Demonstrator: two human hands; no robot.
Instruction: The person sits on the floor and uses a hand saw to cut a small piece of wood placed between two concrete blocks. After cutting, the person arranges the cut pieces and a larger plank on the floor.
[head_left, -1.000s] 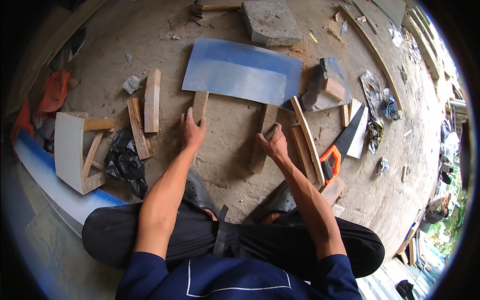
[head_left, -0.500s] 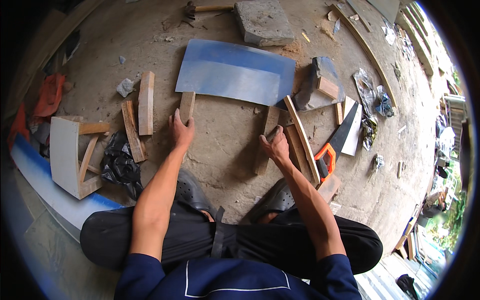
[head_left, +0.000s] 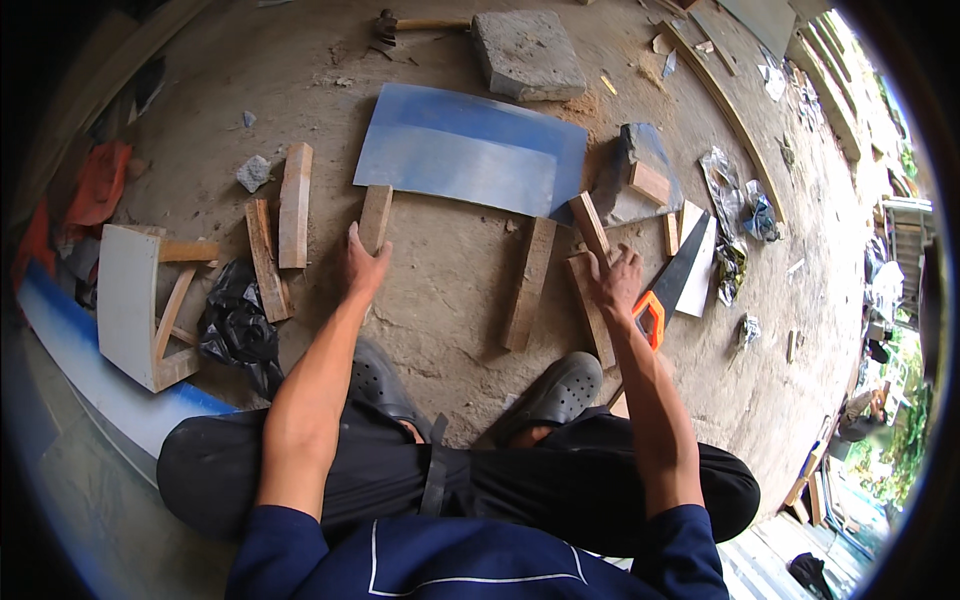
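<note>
My left hand is wrapped round the lower part of a short wooden block, whose top end meets the near-left edge of a blue and silver metal sheet. My right hand is closed over a wooden strip right of the sheet, with the thumb on its left side. A second wooden piece lies beneath and left of that hand. Between my hands another wooden block rests with its far end against the sheet's near-right corner. A handsaw with an orange handle lies beside my right hand.
A concrete block and a hammer lie beyond the sheet. At right a small wood piece sits on a dark stone. Two wood offcuts, a black plastic bag and a white-sided wooden frame are at left.
My right hand has moved right, off the wooden block between my hands and onto the strip by the saw. My left hand keeps its place on its block.
</note>
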